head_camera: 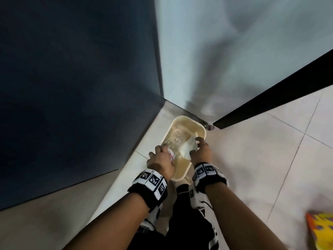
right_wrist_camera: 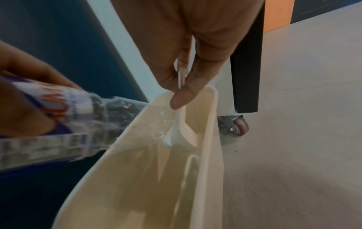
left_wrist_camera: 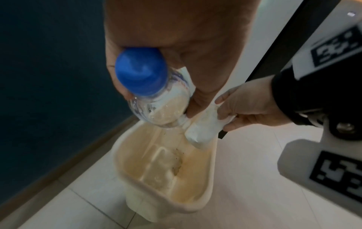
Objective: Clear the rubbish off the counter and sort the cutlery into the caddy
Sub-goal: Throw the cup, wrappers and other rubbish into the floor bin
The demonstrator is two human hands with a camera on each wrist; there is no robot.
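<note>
The cream plastic bin stands on the pale tiled floor, in the corner by the dark blue wall. The black-edged white cabinet on wheels stands behind it.

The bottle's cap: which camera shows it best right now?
The left wrist view. The blue cap fills the frame's centre, on the clear bottle that the left hand grips over the bin. The head view shows only the bottle's body and label, and the right wrist view the same; neither shows the cap.
</note>
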